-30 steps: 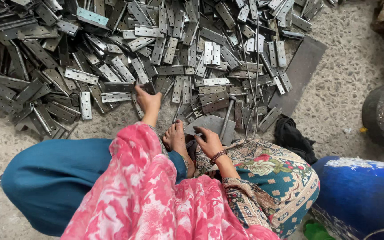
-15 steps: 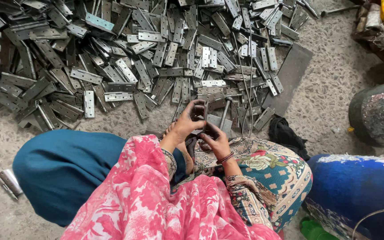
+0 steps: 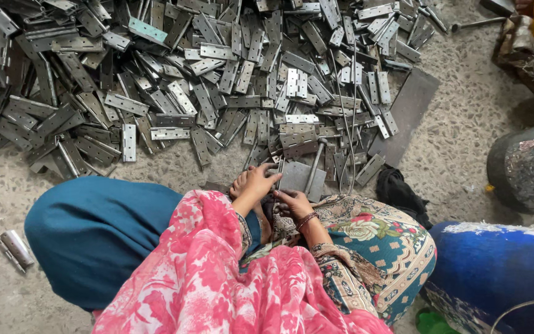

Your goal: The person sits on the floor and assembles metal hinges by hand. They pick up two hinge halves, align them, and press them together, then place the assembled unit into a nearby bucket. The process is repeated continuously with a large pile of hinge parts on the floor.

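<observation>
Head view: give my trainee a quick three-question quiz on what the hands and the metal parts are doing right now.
1. True or false: the left hand rests on the flat metal plate in front of the knees.
2. Which lies across that plate: A) a hammer, B) a paintbrush, C) a spoon?
3. What fills the floor beyond the hands?

Key:
1. True; the right hand sits just below the plate's near edge, its grip hard to make out.
2. A.
3. A large heap of grey metal hinges.
</observation>
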